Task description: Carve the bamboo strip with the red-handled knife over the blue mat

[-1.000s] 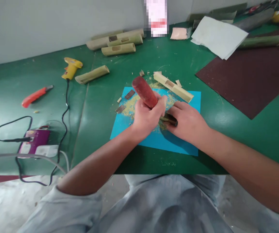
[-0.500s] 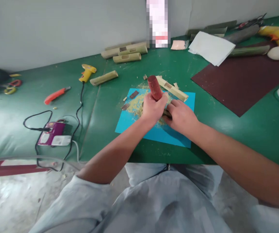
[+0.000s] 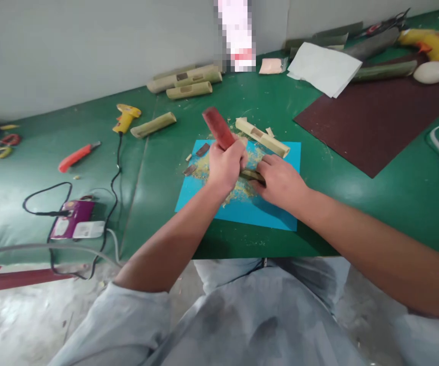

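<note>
My left hand (image 3: 225, 165) is closed around a thick red stick (image 3: 218, 126), which leans up and to the left out of the fist. The stick's lower end is hidden by my fingers. My right hand (image 3: 280, 178) grips a narrow bamboo piece (image 3: 253, 175) from the right, and its left end reaches close to my left fist. Beneath both hands lies a blue sheet (image 3: 242, 218) strewn with pale bamboo shavings (image 3: 238, 193). Just beyond, a bamboo tube with a cut-out (image 3: 274, 144) rests across the sheet's far edge. Small brown scraps (image 3: 203, 149) lie on the left.
Left on the green table (image 3: 166, 188) are a yellow glue gun (image 3: 126, 118), a red-handled cutter (image 3: 76, 158) and a purple box (image 3: 73, 219) with cables. Bamboo tubes (image 3: 188, 90) stand at the back. A dark brown sheet (image 3: 360, 129) and white paper (image 3: 324, 68) lie right.
The red stick has tipped over to the left along with my left hand. More of the bamboo piece shows between my hands. The whole view has shifted slightly.
</note>
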`<move>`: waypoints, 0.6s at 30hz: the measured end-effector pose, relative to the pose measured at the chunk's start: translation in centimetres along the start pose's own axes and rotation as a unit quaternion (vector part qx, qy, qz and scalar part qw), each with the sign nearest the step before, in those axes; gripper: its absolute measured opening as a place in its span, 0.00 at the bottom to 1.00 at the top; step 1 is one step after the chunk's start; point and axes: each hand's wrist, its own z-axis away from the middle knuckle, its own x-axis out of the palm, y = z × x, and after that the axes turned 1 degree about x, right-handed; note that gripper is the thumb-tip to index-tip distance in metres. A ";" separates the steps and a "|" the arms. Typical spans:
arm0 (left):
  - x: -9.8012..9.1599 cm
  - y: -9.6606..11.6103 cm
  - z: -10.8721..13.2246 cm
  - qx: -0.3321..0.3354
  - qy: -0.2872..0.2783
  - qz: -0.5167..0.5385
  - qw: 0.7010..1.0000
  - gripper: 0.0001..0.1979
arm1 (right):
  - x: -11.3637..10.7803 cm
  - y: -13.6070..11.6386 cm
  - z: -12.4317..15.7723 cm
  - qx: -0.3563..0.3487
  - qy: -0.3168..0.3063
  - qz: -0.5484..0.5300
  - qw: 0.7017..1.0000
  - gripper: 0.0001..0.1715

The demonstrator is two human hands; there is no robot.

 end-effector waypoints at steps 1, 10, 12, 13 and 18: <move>-0.1 -0.1 0.0 0.009 -0.011 0.001 1.000 0.17 | 0.0 0.0 0.0 -0.001 0.002 0.002 1.000 0.08; -0.1 0.2 0.6 0.012 -0.034 -0.017 0.999 0.16 | -0.2 -0.1 0.4 0.035 0.020 -0.015 0.999 0.09; -0.1 0.2 0.6 0.011 -0.030 -0.026 0.999 0.16 | -0.3 -0.1 0.4 0.037 0.013 -0.014 0.999 0.08; -0.1 0.3 0.6 0.011 -0.028 -0.031 0.999 0.15 | -0.3 -0.1 0.3 0.037 0.012 -0.013 0.999 0.07; 0.1 0.3 0.7 0.020 -0.031 -0.037 0.999 0.16 | -0.3 0.0 0.2 0.037 0.012 -0.005 0.999 0.09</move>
